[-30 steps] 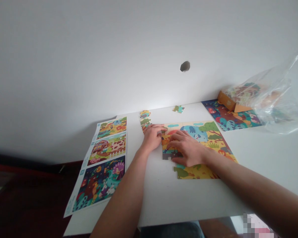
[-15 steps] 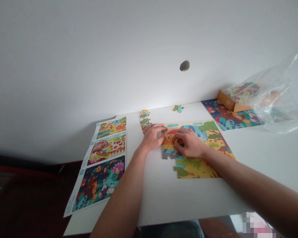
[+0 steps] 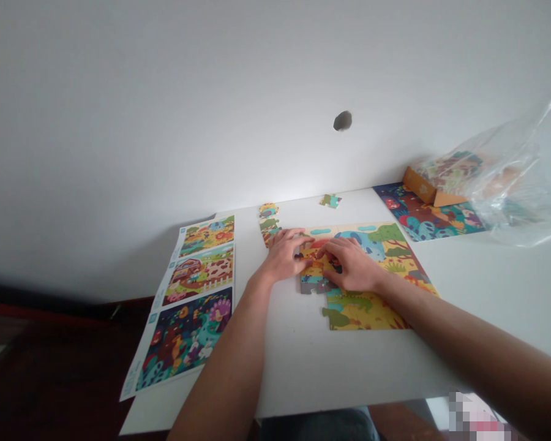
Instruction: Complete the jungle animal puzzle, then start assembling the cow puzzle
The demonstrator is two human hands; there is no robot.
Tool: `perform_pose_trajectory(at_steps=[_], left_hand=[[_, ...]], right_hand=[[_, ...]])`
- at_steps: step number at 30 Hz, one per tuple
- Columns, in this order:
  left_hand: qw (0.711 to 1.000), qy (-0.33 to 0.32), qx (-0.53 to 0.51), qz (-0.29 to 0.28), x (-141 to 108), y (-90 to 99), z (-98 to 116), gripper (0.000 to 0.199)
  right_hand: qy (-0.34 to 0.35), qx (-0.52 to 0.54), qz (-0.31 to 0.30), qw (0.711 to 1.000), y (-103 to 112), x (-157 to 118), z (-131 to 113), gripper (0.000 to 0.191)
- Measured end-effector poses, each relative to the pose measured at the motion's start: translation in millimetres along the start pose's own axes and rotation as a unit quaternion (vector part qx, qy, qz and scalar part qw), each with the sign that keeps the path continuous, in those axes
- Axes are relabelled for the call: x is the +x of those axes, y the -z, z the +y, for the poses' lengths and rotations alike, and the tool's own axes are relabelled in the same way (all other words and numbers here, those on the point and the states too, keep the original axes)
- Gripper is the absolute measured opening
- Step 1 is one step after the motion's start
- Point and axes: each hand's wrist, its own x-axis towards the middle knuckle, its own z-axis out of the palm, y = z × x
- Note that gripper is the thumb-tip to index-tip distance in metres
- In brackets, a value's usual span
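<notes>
A partly joined jigsaw puzzle [image 3: 371, 306] with a blue elephant, a crocodile and yellow ground lies flat on the white table. My left hand [image 3: 282, 257] curls over its upper left edge, thumb and fingers gripping a puzzle piece [image 3: 311, 252] there. From the other side, my right hand [image 3: 351, 263] bends its fingertips down onto the same area, thumb tucked under. The fingers of both hands partly cover this corner, so how the piece sits against its neighbours is hidden. Grey-bottomed pieces show just below my fingers.
Loose puzzle pieces [image 3: 269, 225] lie beyond my left hand, and another piece [image 3: 330, 201] is near the wall. A sheet of printed pictures [image 3: 183, 306] hangs over the left table edge. At right stand an orange box [image 3: 422, 185], a dark picture card [image 3: 413, 214] and a clear plastic bag [image 3: 509, 184].
My left thumb has moved right and inward over the puzzle's left corner. My right hand has stayed almost in place; the view has shifted slightly.
</notes>
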Motion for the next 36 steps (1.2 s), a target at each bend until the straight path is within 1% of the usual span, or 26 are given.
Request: perform_pose_trajectory(at_steps=[6,12,18,21,24,26,29,31,33,36], left_hand=[[1.0,-0.004,-0.007,0.002,1.0,-1.0,-1.7,0.052],[1.0,-0.002,-0.03,0.0,2.2,-0.7,-5.1,0.052],[1.0,-0.007,-0.019,0.002,1.5,-1.6,-4.5,0.05],[1.0,-0.009,-0.009,0.006,1.5,-3.4,-4.7,0.052],[1.0,-0.009,-0.008,0.008,1.7,-4.1,-5.2,0.055],[1.0,-0.011,-0.01,0.006,1.9,-3.7,-5.2,0.055],[1.0,-0.014,-0.014,0.002,2.1,-3.2,-4.6,0.055],[1.0,-0.014,-0.016,0.004,2.0,-3.2,-4.4,0.054],[1.0,-0.015,-0.015,0.004,1.7,-3.1,-4.5,0.054],[1.0,-0.015,-0.016,-0.012,1.1,-1.7,-5.1,0.056]], right_hand=[[-0.009,-0.001,-0.002,1.0,-1.0,0.5,-0.5,0.024],[-0.032,-0.007,-0.008,0.999,-1.7,1.3,-2.4,0.014],[-0.04,0.003,-0.003,0.999,-3.7,2.5,-3.7,0.008],[-0.054,0.011,-0.001,0.998,-5.3,3.6,-4.1,0.008],[-0.063,0.015,0.009,0.998,-6.9,4.2,-3.4,0.011],[-0.061,0.018,0.021,0.998,-8.0,4.5,-1.6,0.008],[-0.069,0.035,0.04,0.996,-9.4,5.4,1.8,0.014],[-0.074,0.039,0.044,0.996,-10.2,6.2,3.1,0.01],[-0.07,0.024,0.046,0.996,-11.1,7.0,3.4,0.001],[-0.068,0.001,0.046,0.997,-12.3,8.2,2.7,0.007]])
